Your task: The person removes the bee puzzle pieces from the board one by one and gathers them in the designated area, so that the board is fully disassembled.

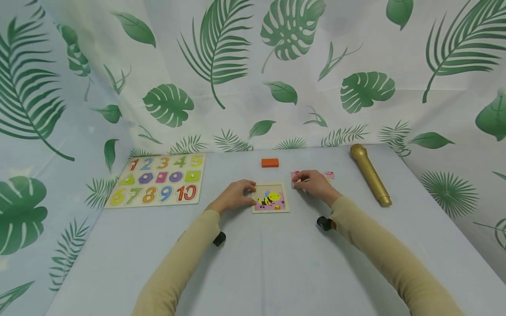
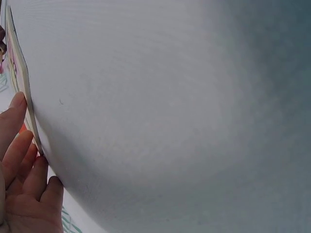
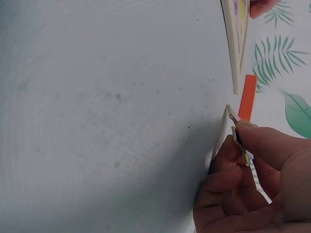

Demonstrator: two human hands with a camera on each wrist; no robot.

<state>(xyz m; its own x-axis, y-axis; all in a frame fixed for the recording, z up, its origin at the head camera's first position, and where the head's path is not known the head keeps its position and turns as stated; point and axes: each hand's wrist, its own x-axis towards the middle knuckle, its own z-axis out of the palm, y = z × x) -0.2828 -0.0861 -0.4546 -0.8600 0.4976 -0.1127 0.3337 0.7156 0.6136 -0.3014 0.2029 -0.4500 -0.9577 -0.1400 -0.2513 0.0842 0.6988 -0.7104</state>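
A wooden puzzle board (image 1: pixel 271 211) with a raised rim lies mid-table, showing a bee picture in its lower part and bare wood along the top. My left hand (image 1: pixel 237 194) holds its left side, thumb and fingers on the rim; the left wrist view shows the same hand (image 2: pixel 29 179) at the board's edge (image 2: pixel 26 92). Just right of the board, my right hand (image 1: pixel 314 184) pinches a thin puzzle piece (image 3: pixel 232 115) between thumb and fingers. Pink puzzle pieces (image 1: pixel 329 176) lie beside and behind that hand, partly hidden by it.
An orange block (image 1: pixel 270 163) lies behind the puzzle board. At the left is a number-and-shape peg board (image 1: pixel 156 181). A gold microphone (image 1: pixel 370 175) lies at the right. A leaf-printed cloth (image 1: pixel 237 66) hangs behind the table.
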